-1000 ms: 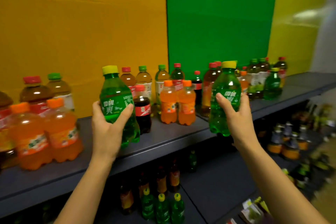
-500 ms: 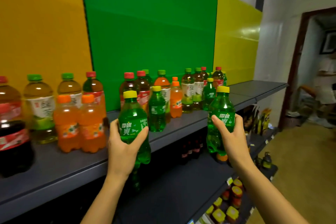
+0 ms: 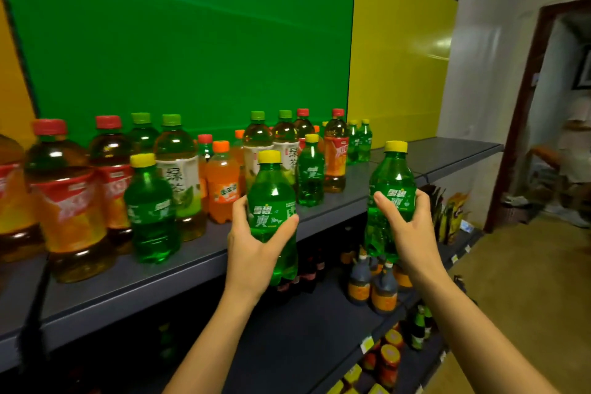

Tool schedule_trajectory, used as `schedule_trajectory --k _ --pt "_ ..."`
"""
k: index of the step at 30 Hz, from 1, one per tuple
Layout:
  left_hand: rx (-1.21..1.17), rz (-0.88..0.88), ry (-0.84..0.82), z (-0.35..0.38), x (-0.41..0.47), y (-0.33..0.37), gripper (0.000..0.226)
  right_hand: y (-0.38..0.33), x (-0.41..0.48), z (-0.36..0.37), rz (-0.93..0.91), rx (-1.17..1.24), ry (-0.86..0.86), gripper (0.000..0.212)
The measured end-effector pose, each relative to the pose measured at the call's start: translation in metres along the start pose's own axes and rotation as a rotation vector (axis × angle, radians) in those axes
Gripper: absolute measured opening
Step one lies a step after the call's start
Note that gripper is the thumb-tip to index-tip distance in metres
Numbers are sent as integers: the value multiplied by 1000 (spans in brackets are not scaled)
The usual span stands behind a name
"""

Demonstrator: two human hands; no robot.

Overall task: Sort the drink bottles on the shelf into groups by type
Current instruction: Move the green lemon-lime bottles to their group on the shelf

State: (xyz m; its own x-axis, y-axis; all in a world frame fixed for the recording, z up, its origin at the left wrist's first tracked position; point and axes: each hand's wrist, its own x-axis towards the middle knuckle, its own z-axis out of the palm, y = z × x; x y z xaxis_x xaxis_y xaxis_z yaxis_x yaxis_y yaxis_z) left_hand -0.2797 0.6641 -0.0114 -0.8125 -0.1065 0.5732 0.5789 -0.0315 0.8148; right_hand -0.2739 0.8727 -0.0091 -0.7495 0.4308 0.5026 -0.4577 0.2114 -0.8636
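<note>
My left hand (image 3: 254,249) grips a green yellow-capped soda bottle (image 3: 271,201) in the air, in front of the grey shelf's front edge (image 3: 134,285). My right hand (image 3: 407,227) grips a second identical green bottle (image 3: 391,189), held beyond the shelf front to the right. On the shelf stand mixed drinks: a green soda bottle (image 3: 150,211) at left, another (image 3: 310,169) mid-shelf, two more (image 3: 358,141) at the back by the bare right stretch, an orange soda (image 3: 222,182), red-capped iced tea bottles (image 3: 67,201) and green-capped green tea bottles (image 3: 177,173).
The right end of the shelf (image 3: 447,153) carries no bottles. Lower shelves hold dark bottles with orange labels (image 3: 372,285) and jars (image 3: 388,358). A doorway (image 3: 524,112) opens at right, with a person partly visible (image 3: 575,153) beyond it.
The view has swung right along the shelf. Both hands have carried their green bottles rightward, off the shelf surface and out in front of it.
</note>
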Motion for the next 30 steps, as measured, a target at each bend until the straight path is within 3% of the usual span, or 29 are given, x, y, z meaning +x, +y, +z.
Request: schedule_trajectory --k 15,20,22,30 --pt "-7 22 -23 202 109 -85 48 104 195 -68 20 7 -157 69" --pt "55 42 -19 246 141 -106 55 131 249 -73 33 4 -226 96" --pt "90 62 2 261 152 -116 51 144 270 -72 33 19 -264 92" --pt "263 34 147 319 204 -155 60 190 360 -58 43 46 -478 111"
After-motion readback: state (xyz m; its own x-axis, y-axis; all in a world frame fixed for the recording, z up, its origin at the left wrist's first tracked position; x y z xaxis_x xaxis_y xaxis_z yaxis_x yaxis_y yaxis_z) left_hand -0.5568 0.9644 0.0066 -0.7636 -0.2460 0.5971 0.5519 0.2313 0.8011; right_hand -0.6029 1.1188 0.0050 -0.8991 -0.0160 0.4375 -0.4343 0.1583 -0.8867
